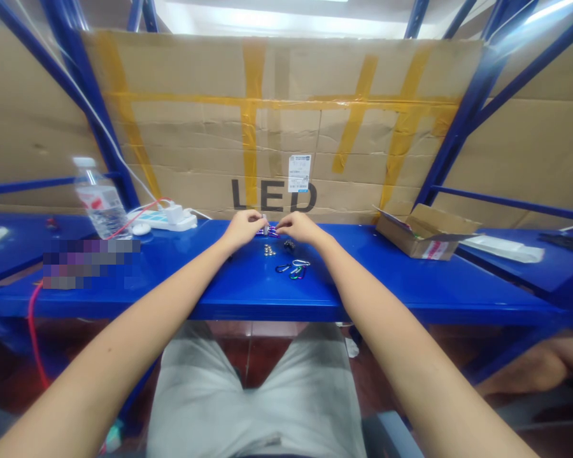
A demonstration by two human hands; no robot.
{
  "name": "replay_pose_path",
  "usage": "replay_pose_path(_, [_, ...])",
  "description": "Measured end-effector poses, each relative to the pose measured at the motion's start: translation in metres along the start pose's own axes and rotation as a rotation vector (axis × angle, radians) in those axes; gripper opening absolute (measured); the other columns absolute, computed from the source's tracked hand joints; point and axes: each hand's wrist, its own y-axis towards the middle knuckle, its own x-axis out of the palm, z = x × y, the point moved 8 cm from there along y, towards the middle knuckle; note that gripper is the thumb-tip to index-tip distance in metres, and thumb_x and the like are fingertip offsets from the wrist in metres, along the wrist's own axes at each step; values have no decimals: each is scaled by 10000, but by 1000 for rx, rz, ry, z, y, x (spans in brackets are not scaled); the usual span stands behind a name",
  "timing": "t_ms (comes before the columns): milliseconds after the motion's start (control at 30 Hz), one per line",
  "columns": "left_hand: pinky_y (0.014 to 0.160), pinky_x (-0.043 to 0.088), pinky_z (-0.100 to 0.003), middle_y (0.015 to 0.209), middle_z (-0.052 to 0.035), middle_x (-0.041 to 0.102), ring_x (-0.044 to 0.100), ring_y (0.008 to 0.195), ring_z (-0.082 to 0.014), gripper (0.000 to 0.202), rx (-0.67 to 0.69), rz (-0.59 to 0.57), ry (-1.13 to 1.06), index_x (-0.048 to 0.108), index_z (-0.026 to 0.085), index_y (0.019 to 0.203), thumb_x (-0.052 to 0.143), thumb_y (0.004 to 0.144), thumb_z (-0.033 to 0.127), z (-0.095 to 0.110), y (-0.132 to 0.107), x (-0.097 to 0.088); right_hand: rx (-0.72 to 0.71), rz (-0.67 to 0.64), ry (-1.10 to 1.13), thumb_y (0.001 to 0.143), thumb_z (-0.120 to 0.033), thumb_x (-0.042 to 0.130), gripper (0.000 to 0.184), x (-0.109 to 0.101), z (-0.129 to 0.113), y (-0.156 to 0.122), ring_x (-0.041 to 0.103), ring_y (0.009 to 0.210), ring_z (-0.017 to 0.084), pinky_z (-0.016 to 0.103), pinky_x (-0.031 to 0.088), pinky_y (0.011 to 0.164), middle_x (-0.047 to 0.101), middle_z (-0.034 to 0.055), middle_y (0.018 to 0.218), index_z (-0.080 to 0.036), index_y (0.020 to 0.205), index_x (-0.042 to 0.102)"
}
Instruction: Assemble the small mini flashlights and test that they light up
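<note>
My left hand (241,229) reaches to the back of the blue table, its thumb and fingers closed at a small silvery piece (265,225). Close by on the right, my right hand (300,226) has its fingers bent together over shiny purple pieces (268,233); whether it grips one is too small to tell. Nearer to me lies a little group of gold-coloured bits (269,250), with a dark small heap (289,244) to its right. Several carabiners (300,263), black, silver and green among them, lie in front of these.
An open cardboard box (427,232) stands at the right, beside a white flat packet (503,248). To the left are a water bottle (100,200) and a white power strip (165,218) with cables. Taped cardboard (195,140) walls off the back. Another person's bare leg (525,366) shows at right.
</note>
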Motion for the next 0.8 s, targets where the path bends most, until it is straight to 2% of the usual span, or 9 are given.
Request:
replay_pose_path(67, [764,585,-346,868,-100,766,728,888,-230,87,-97,3,-156,647,146,796,634,840,220,-7,-1,3,62,37,-85,799,-72,663,224,-8,11,0,684,836,195,264,485,763,787,101,912,-134,942,824])
replay_pose_path(133, [714,612,-361,860,-105,754,735,869,-233,47,-181,4,-270,613,143,839,609,868,179,-9,-3,7,101,-11,-160,773,-22,646,293,-7,20,0,689,836,197,253,485,740,791,94,915,-144,970,824])
replay_pose_path(233, [678,635,-388,835,-97,732,741,819,-228,19,-234,-1,-339,593,132,882,583,897,126,-6,-6,11,107,-92,-207,749,-12,661,316,1,25,-1,691,820,186,231,484,717,794,67,901,-163,974,824])
replay_pose_path(467, [711,649,-397,817,-84,709,742,774,-206,43,-236,-16,-398,590,112,891,588,909,74,-6,-6,14,133,-202,-194,736,19,630,319,15,21,-4,690,740,159,204,480,650,788,55,837,-150,935,813])
replay_pose_path(600, [734,646,-398,815,-81,710,742,767,-197,40,-233,-31,-392,588,113,893,598,916,81,-7,-6,15,136,-185,-201,703,42,634,319,14,23,-4,689,743,158,206,479,664,786,55,838,-150,887,811])
replay_pose_path(800, [731,640,-380,829,-79,718,744,770,-191,53,-231,-51,-388,565,124,918,612,919,101,-8,-6,17,115,-141,-121,669,47,648,235,15,24,-3,649,650,177,262,467,648,733,48,676,-154,693,767])
